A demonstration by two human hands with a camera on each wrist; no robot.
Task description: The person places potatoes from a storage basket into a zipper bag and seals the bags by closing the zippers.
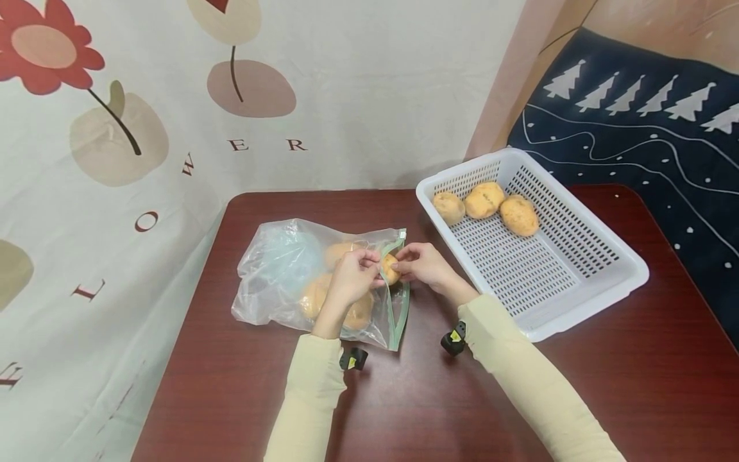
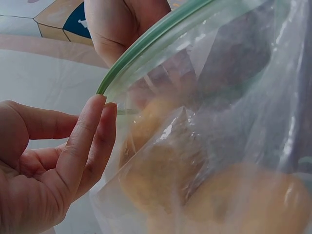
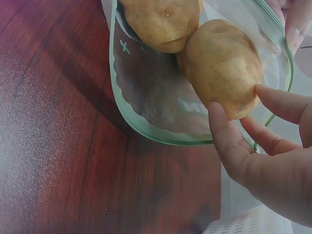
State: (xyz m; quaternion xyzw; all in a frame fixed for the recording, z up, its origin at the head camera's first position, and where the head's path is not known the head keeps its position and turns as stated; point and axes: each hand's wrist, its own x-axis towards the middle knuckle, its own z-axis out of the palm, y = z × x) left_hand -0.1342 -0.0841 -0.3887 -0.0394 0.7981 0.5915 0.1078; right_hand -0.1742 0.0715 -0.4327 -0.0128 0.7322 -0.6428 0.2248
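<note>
A clear zip bag (image 1: pixel 254 301) lies on the table, its green-edged mouth (image 3: pixel 146 134) spread apart towards the right. Several potatoes (image 1: pixel 314 296) show through the plastic, along with a pale blue round shape (image 1: pixel 291 256). My left hand (image 1: pixel 353 277) pinches the green rim between thumb and fingers, as the left wrist view shows. In my right hand (image 1: pixel 427 264), thumb and fingertips grip the end of a potato (image 3: pixel 224 63) that sits partly inside the mouth. Another potato (image 3: pixel 163 22) lies just deeper in the bag, close against it.
A white perforated basket (image 1: pixel 600 282) stands on the right of the dark red table (image 1: pixel 231 398), with three potatoes (image 1: pixel 485 200) at its far-left end. Behind the table hangs a flower-printed cloth (image 1: pixel 369 96). Black wrist cameras (image 1: pixel 453 340) sit at both cuffs.
</note>
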